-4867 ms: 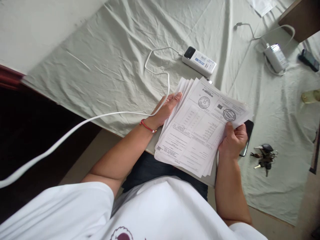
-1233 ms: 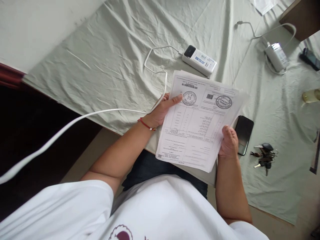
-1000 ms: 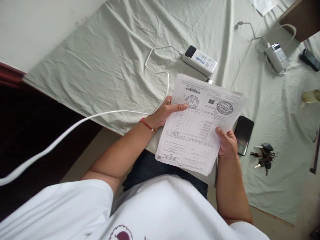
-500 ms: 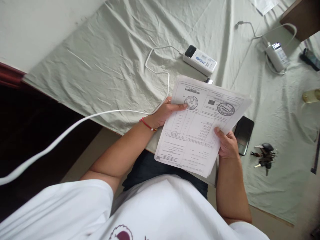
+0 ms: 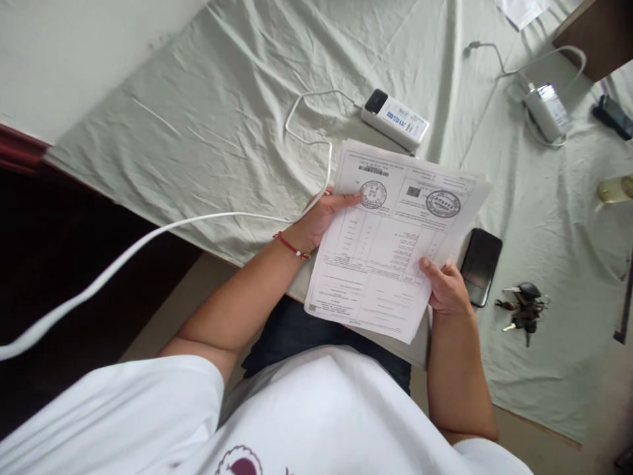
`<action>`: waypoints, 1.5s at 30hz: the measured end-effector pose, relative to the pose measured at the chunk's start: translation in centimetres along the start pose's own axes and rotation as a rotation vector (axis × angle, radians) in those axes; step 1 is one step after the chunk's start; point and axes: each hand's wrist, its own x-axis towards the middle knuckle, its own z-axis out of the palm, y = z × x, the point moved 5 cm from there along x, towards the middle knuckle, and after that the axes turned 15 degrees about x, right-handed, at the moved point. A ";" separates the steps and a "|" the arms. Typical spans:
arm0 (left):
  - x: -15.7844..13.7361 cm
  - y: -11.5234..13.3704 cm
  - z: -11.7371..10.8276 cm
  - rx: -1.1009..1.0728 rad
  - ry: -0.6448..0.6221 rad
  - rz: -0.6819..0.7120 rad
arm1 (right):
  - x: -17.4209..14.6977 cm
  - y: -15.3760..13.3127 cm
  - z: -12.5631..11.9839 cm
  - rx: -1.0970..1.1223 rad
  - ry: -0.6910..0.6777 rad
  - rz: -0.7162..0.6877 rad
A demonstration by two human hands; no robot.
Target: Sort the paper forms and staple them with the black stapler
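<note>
Between my two hands is a stack of printed papers (image 5: 376, 264), its top sheet bearing two round ink stamps, a barcode and columns of text that appear upside down. My left hand (image 5: 324, 214) grips the left edge, thumb on top beside one stamp and fingers hidden beneath. On the lower right edge, my right hand (image 5: 448, 287) is closed with its thumb on the top sheet. A white cable (image 5: 198, 224) runs past my left wrist. Close to my right hand lies a black phone (image 5: 482, 267).
A white power bank (image 5: 394, 120) with the cable plugged in lies beyond the papers on the pale green tablecloth (image 5: 237, 99). Right of the phone is a bunch of keys (image 5: 525, 307). Farther right are a second white power bank (image 5: 548, 112), a brown box (image 5: 593, 39) and a yellowish bottle (image 5: 616, 190).
The papers have shifted slightly up and to the left with both hands still holding them. More of the phone's left side shows, and the small shiny object near the power bank is now mostly covered.
</note>
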 end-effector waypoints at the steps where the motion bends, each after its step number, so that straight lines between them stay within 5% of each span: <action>1: 0.0 0.0 -0.1 -0.018 0.015 -0.004 | -0.1 0.0 -0.1 0.006 0.003 0.003; 13: -0.3 0.4 0.2 -0.030 0.114 0.062 | -0.2 0.5 0.3 0.002 0.045 0.021; 23: -1.2 -0.1 2.3 0.494 -0.165 0.038 | -0.9 -4.3 -1.4 -0.067 0.199 -0.445; 32: -2.7 4.4 6.0 0.622 -0.208 0.457 | -5.0 -9.0 -0.4 0.027 0.300 -0.944; 35: -3.9 5.5 5.1 0.795 -0.124 0.578 | -5.6 -8.1 -1.0 0.000 0.332 -0.883; 38: -4.9 5.1 3.6 0.868 -0.059 0.551 | -5.3 -6.5 -1.0 -0.110 0.214 -0.715; 45: -5.4 4.9 3.8 0.916 -0.231 0.582 | -5.9 -6.7 0.0 -0.206 -0.058 -0.564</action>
